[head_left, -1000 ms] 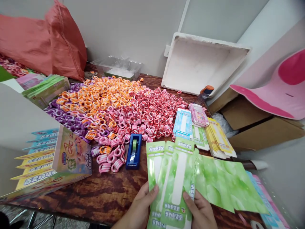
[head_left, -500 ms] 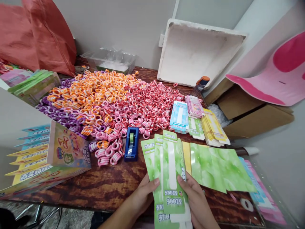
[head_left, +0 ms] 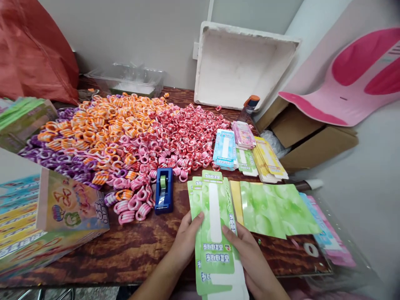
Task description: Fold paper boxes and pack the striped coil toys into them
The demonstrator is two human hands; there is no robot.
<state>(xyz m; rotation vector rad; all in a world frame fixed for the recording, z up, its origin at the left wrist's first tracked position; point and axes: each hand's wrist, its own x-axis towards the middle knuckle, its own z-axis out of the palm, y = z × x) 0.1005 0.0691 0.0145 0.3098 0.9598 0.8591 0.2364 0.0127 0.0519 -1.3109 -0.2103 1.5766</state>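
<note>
Several flat green cartons (head_left: 215,233) with white windows are held in a loose stack over the table's front edge. My left hand (head_left: 184,239) grips their left side, thumb on top. On their right side my right hand (head_left: 246,250) is closed, its thumb lying on the top carton and its fingers underneath. Flat green sheets (head_left: 278,208) lie just right of the stack, with a yellow piece (head_left: 236,200) between. A blue tape dispenser (head_left: 164,191) stands to the left, beyond my left hand.
A large heap of orange, pink, red and purple rings (head_left: 140,133) covers the table's (head_left: 125,254) middle and left. Display boxes (head_left: 75,204) stand front left. Blue cartons (head_left: 225,148), yellow cartons (head_left: 270,160), a bottle (head_left: 248,109) and a white foam box (head_left: 240,66) are beyond.
The view has shifted, so the table's objects appear further left. The green cartons in my hands have drawn closer together into a narrower stack.
</note>
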